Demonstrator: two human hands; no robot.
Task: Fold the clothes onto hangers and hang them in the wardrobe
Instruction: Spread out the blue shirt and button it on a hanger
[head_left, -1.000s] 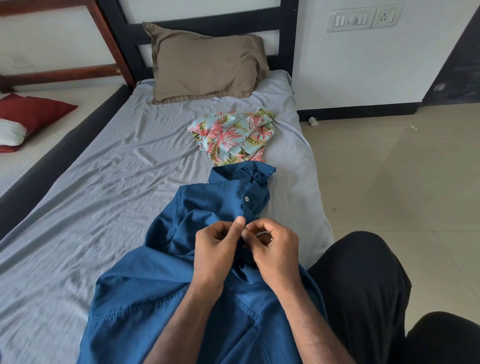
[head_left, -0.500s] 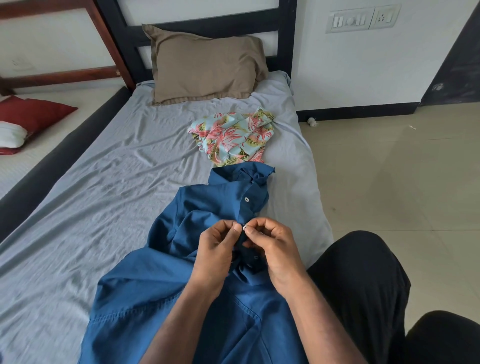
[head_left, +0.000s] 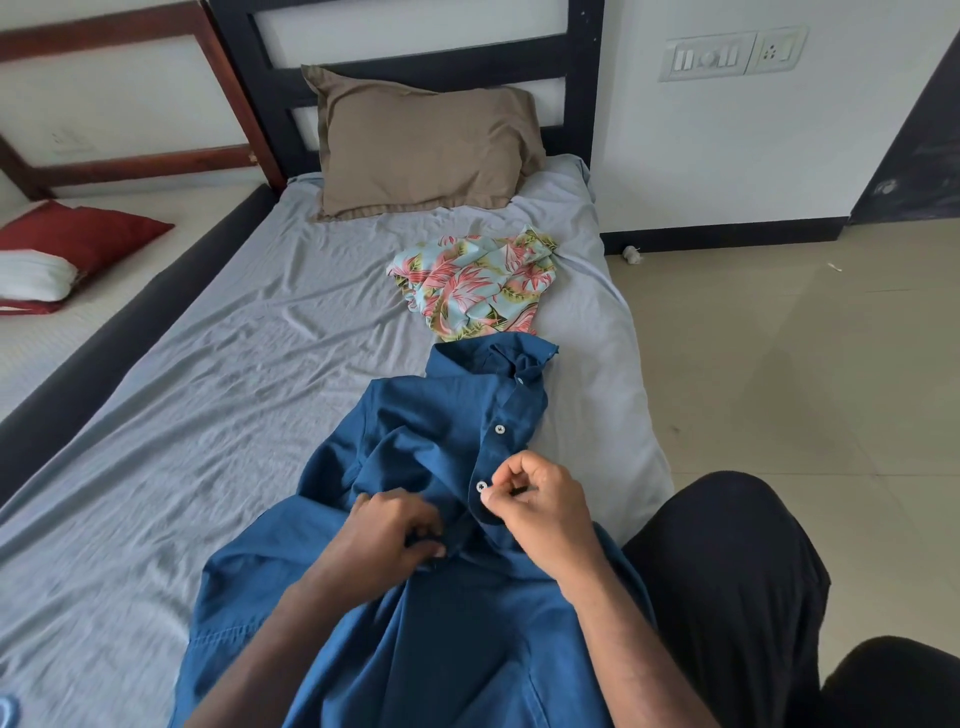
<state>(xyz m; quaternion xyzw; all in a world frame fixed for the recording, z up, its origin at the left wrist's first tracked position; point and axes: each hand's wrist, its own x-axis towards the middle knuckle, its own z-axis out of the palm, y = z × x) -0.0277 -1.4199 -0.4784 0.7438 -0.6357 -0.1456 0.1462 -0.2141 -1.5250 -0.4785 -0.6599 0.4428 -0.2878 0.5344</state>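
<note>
Blue shirt (head_left: 431, 519) spread at frame centre for buttoning; placket pinched by right hand (head_left: 540, 506); cloth gripped, likely steadied, by left hand (head_left: 387, 540).

Bare forearms (head_left: 613, 649), black trousers (head_left: 727, 582)

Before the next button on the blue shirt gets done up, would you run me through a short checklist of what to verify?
1. Blue shirt lies on the bed: ok.
2. Button by the fingers through its hole: ok, it shows on the placket.
3. Right hand pinches the placket edge: ok.
4. Left hand grips the fabric lower down: ok.
5. Next button down located: cannot tell, hands cover it.
6. Hanger within reach: not ok, none in view.
7. Floral garment clear of the shirt: not ok, collar meets it.
</note>
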